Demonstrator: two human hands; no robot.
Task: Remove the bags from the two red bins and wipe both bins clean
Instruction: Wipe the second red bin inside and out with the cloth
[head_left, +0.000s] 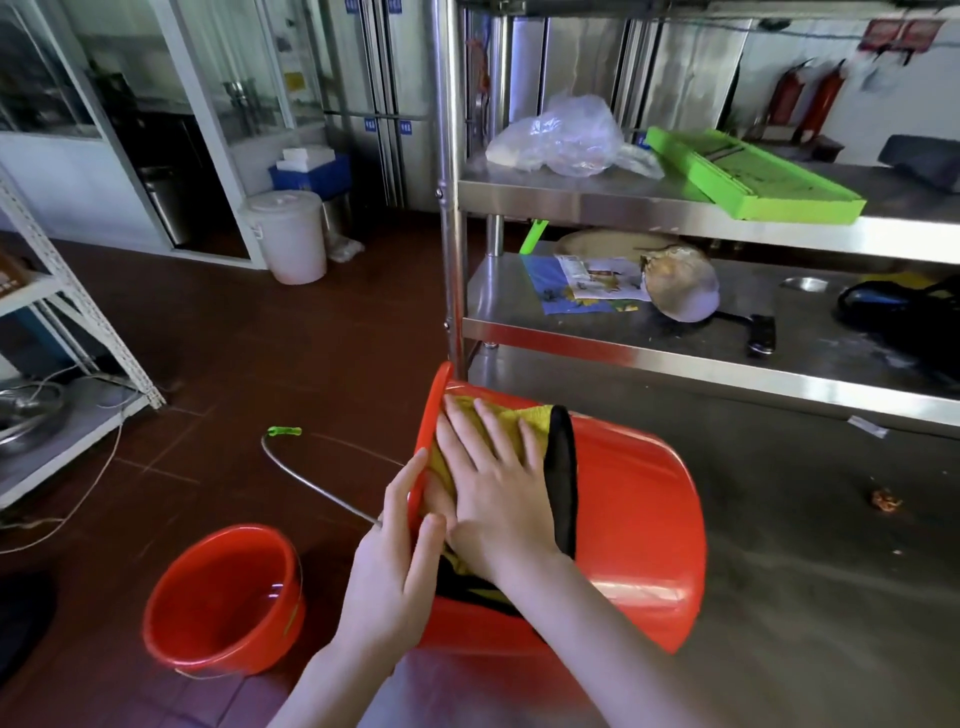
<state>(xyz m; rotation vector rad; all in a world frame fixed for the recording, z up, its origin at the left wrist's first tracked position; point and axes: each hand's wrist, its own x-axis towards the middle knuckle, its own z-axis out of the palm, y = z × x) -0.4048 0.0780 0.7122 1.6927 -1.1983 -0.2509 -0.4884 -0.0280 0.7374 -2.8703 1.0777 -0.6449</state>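
A red bin (639, 525) lies on its side on the steel table, its mouth turned to the left. My right hand (493, 478) lies flat with spread fingers on a yellow cloth with a black edge (561, 467), pressing it against the bin's outer wall near the rim. My left hand (395, 566) grips the bin's rim, fingers hooked over the edge. The bin's wire handle with a green grip (284, 431) hangs out over the floor. A second red bin (223, 597) stands upright on the floor at lower left, with no bag in it.
The steel table (805, 571) carries a small brown scrap (885, 501). Its shelves hold a clear plastic bag (561, 137), a green tray (748, 174), papers, a knife (761, 335) and a black bag. A white lidded bucket (288, 236) and a white rack (67, 312) stand on the red floor.
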